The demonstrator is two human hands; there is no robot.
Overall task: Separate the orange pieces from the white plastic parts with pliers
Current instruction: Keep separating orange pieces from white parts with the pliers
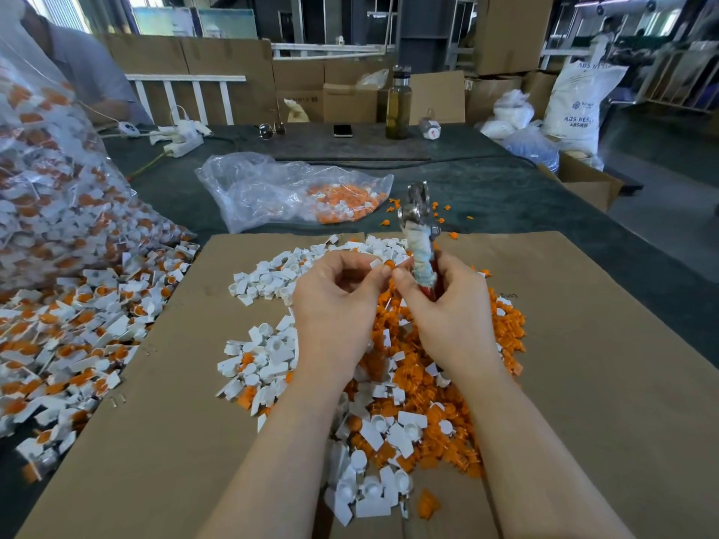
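Just between 2 hands (389, 301): orange-and-white part (383, 263)

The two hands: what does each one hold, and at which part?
The left hand pinches a white-and-orange part at its white edge. The right hand grips the pliers by the handles.

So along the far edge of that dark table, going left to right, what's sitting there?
White power strip → sunglasses → phone → tall bottle of yellowish liquid → small clear bottle lying on its side.
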